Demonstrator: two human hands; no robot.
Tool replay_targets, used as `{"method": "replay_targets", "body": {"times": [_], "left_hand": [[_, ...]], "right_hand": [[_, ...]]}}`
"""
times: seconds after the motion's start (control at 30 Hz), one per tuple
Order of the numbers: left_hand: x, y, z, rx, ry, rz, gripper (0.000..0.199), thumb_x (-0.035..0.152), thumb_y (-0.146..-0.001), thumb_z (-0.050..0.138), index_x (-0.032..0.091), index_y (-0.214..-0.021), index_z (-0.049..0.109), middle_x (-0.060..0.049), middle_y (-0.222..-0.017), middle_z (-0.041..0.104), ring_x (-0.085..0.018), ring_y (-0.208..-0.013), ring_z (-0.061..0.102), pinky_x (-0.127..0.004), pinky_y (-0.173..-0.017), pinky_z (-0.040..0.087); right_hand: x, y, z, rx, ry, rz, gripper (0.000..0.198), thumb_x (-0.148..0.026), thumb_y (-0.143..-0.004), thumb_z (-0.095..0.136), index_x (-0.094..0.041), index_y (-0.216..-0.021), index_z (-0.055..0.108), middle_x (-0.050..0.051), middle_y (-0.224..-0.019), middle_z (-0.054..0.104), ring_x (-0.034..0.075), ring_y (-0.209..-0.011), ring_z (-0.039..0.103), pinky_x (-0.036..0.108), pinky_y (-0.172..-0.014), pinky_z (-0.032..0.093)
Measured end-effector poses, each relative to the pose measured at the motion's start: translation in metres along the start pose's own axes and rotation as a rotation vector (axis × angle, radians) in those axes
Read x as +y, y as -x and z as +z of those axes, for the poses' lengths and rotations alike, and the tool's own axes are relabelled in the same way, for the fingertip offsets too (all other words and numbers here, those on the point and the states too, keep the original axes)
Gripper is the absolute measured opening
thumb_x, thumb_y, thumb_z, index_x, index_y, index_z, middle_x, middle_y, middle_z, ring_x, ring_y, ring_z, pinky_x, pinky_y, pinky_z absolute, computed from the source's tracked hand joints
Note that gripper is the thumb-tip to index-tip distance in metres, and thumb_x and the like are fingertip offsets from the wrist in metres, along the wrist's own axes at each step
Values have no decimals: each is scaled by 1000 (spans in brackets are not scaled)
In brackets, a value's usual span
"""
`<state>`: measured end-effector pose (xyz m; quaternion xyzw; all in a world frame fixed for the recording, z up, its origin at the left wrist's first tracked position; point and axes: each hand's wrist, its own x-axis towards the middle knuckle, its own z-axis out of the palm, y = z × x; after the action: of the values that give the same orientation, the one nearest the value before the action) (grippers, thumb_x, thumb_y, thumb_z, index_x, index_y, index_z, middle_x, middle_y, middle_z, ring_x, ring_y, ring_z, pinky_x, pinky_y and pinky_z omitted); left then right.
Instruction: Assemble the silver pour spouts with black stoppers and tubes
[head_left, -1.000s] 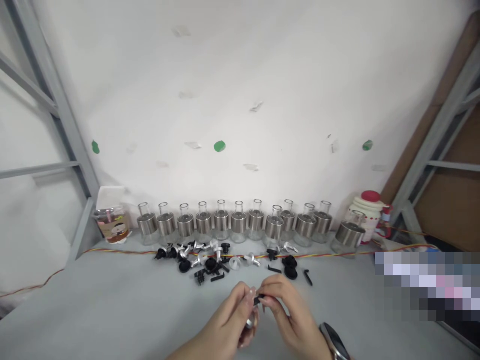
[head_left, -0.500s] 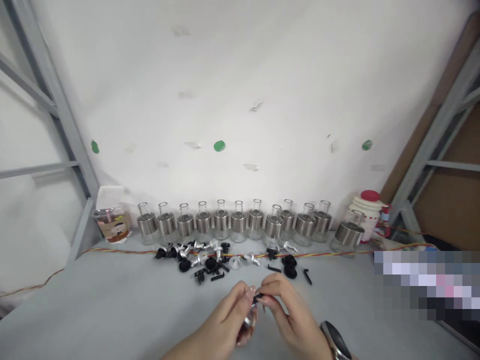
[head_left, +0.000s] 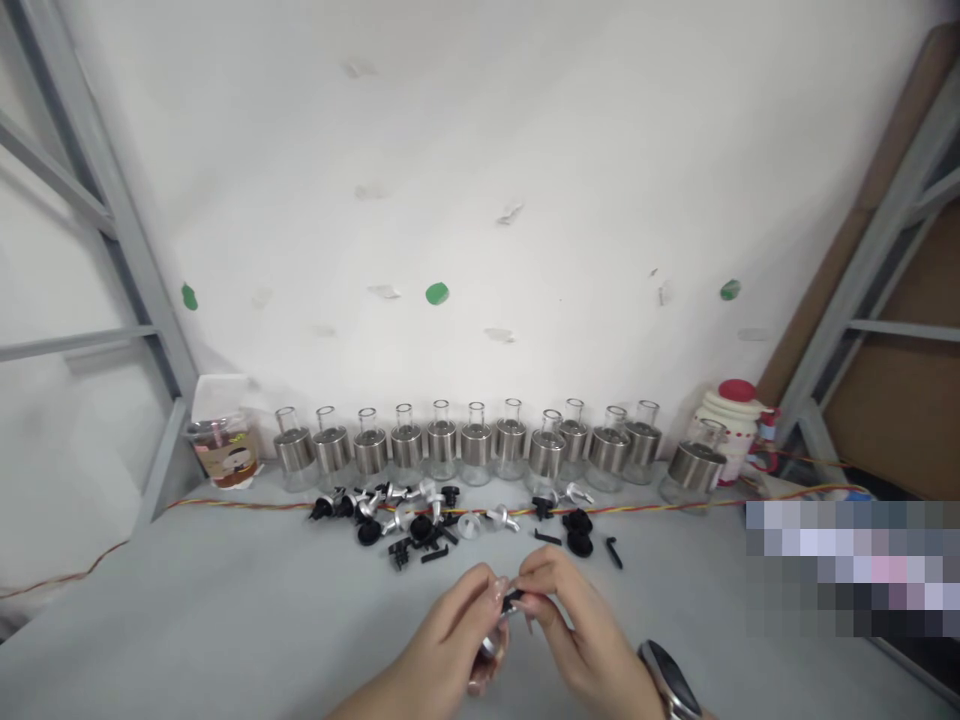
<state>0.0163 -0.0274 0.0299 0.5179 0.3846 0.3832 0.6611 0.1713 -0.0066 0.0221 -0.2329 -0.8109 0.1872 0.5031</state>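
Loose small black & silver metal-look pcs [head_left: 421, 528] on flat grey tabletop [head_left: 225, 600], beyond hands; L hand [head_left: 450, 640], fingers clamped on shiny silver metal part [head_left: 490, 643]; small narrow black pc [head_left: 511, 601] betw. hands, pinched by R hand's [head_left: 577, 630] fingers; clear glass btl w/ silver metal band [head_left: 696, 465] far R.

Far side of my counter [head_left: 225, 620].
Left, cup of amber liquid [head_left: 229, 462]; right, red-lidded white flask [head_left: 739, 440]; twisted wire [head_left: 240, 503] across; green patches [head_left: 437, 293] on white wall [head_left: 450, 140].
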Motion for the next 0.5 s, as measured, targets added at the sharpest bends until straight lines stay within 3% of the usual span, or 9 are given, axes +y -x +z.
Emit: {"method": "replay_targets", "body": {"times": [0.17,0.5], "left_hand": [[3,0,0,16,-24,-23,38,57,-75,43,20,-68,39,8,-49,39,-5,-39,33,-18,-37,20],[-1,-1,4,37,-9,-75,46,66,-70,38,21,-71,38,10,-47,37,-4,-35,30,-18,-36,19]], "right_hand": [[1,0,1,-10,-38,28,14,-23,-89,36,-21,-85,49,2,-71,50,14,-65,50,26,-59,42],[3,-2,-3,-124,-55,235,14,-24,-89,33,-21,-79,42,0,-72,46,13,-63,44,25,-58,39]]}}
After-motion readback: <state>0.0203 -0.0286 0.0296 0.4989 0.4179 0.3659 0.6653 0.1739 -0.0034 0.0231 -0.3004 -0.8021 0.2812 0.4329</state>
